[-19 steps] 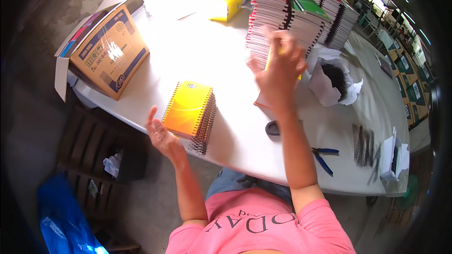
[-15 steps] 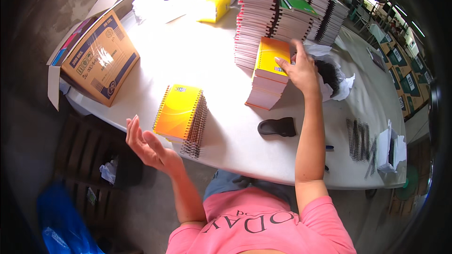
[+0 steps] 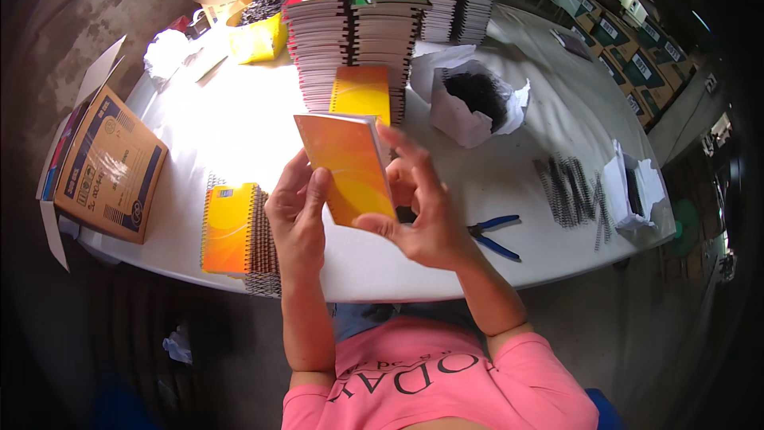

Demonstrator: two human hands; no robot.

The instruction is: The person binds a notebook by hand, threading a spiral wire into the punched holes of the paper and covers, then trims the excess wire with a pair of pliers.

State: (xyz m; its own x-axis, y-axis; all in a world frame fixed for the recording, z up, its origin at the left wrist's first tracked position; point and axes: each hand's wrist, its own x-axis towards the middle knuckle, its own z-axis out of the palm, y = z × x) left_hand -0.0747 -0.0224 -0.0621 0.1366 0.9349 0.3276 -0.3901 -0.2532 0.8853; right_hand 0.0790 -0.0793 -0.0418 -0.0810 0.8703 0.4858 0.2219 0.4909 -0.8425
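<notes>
Above the near part of the desk (image 3: 382, 279), my left grip (image 3: 298, 211) pinches the orange notebook (image 3: 346, 167), thumb on its cover; my right grip (image 3: 420, 215) cups its right edge, whether clamped I can't tell. I'd press lightly and evenly so its pages sit flush, clear of the yellow notebook (image 3: 360, 87) beyond

The T-shirt (image 3: 509, 402) is soft pink. Its sleeves (image 3: 529, 362) are short and only cover the tops of the arms (image 3: 485, 302). Big dark letters (image 3: 419, 378) curve across its front, with little letters beside them. A bit of blue jeans (image 3: 390, 313) shows. The left hand (image 3: 298, 219) and right hand (image 3: 426, 219) are bare.
</notes>
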